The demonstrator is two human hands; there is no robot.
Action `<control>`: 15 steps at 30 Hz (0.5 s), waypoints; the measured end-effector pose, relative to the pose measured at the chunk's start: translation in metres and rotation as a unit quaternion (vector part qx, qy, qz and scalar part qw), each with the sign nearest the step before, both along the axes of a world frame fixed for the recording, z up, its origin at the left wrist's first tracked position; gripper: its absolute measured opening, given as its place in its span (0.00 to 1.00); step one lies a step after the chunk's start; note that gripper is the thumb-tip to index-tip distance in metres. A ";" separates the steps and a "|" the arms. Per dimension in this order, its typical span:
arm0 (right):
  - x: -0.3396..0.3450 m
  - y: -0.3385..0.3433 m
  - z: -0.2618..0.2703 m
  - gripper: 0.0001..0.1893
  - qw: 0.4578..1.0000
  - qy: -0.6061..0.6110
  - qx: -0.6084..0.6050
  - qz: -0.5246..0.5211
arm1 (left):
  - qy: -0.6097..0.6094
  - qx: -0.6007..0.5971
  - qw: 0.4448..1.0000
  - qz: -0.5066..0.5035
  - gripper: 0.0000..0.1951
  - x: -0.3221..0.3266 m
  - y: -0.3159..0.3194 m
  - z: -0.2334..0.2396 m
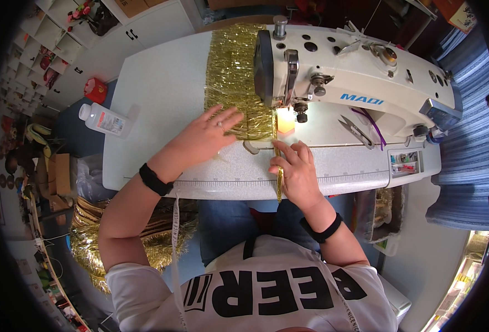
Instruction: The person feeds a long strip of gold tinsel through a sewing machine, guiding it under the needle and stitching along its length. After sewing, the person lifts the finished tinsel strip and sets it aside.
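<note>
A strip of gold metallic tinsel fringe (234,66) lies over the bed of a white MADI sewing machine (352,79), left of its head. My left hand (200,135) rests flat with fingers apart, its fingertips on the fringe's near left part. Along the fringe's right edge, a narrow gold band (279,186) runs under the lit needle area and hangs toward the table's front edge. My right hand (298,176) has this band between its thumb and fingers, just in front of the needle area. The machine head hides the needle tip and presser foot from clear view.
Thread snips (356,132) and a purple cord (371,124) lie under the machine arm. A white plastic bottle (105,119) lies at the table's left edge. More gold fringe (88,240) is heaped below left. A small parts tray (405,163) sits at right.
</note>
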State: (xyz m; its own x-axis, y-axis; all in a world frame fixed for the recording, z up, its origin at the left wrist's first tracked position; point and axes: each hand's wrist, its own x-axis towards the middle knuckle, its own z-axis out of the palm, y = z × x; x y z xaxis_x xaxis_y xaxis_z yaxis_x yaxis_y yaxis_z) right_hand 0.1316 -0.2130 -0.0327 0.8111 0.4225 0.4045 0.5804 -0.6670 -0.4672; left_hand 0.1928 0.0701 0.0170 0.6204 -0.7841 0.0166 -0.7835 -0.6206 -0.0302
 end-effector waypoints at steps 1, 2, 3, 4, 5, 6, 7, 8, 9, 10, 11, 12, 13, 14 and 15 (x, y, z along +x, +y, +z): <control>0.000 0.000 0.000 0.12 1.000 0.001 0.001 0.000 | -0.020 0.015 0.999 0.047 0.08 0.005 0.004 0.001; 0.000 0.000 0.000 0.12 1.000 -0.001 0.002 0.000 | -0.041 0.031 0.994 0.095 0.09 0.010 0.006 0.003; 0.000 0.001 0.000 0.12 1.000 -0.003 0.004 0.000 | -0.056 0.047 0.987 0.143 0.09 0.013 0.008 0.004; 0.000 0.001 0.000 0.12 1.000 -0.002 0.006 0.000 | -0.097 0.043 0.976 0.189 0.10 0.015 0.007 0.006; 0.000 0.001 0.001 0.12 1.000 -0.005 0.005 0.000 | -0.117 0.037 0.968 0.218 0.10 0.013 0.003 0.006; 0.000 0.001 0.001 0.12 1.000 -0.006 0.005 -0.001 | -0.124 0.041 0.958 0.255 0.10 0.010 -0.005 0.005; 0.000 0.001 0.001 0.12 1.000 -0.005 0.004 -0.002 | -0.122 0.049 0.946 0.295 0.10 0.006 -0.016 0.003; -0.001 0.000 0.001 0.12 1.000 -0.001 0.002 -0.002 | -0.097 -0.027 0.959 0.265 0.10 -0.005 -0.028 0.000; -0.002 0.000 0.002 0.12 1.000 0.003 0.000 0.001 | -0.070 -0.101 0.963 0.238 0.10 -0.018 -0.044 -0.004; -0.001 0.000 0.002 0.12 1.000 0.005 0.000 0.003 | -0.036 -0.148 0.965 0.211 0.11 -0.030 -0.060 -0.008; 0.000 0.001 0.002 0.12 1.000 0.004 -0.003 0.004 | -0.006 -0.198 0.963 0.183 0.13 -0.041 -0.074 -0.012; 0.000 0.001 0.002 0.12 1.000 0.005 -0.004 0.004 | 0.018 -0.227 0.957 0.177 0.15 -0.049 -0.085 -0.015; 0.000 0.001 0.002 0.12 1.000 0.006 -0.005 0.003 | 0.039 -0.263 0.949 0.168 0.17 -0.055 -0.094 -0.019; 0.000 0.001 0.001 0.10 1.000 0.002 0.001 0.005 | 0.060 -0.273 0.942 0.186 0.18 -0.059 -0.100 -0.022; 0.000 0.000 0.001 0.09 1.000 -0.002 0.008 0.005 | 0.077 -0.291 0.932 0.201 0.19 -0.062 -0.104 -0.025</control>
State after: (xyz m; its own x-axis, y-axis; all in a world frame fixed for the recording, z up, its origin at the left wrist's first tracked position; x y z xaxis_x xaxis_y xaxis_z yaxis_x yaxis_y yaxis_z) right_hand 0.1312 -0.2127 -0.0316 0.8047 0.4247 0.4149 0.5896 -0.6533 -0.4749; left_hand 0.1312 -0.0339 -0.0081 0.8923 -0.3734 0.2537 -0.4514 -0.7415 0.4963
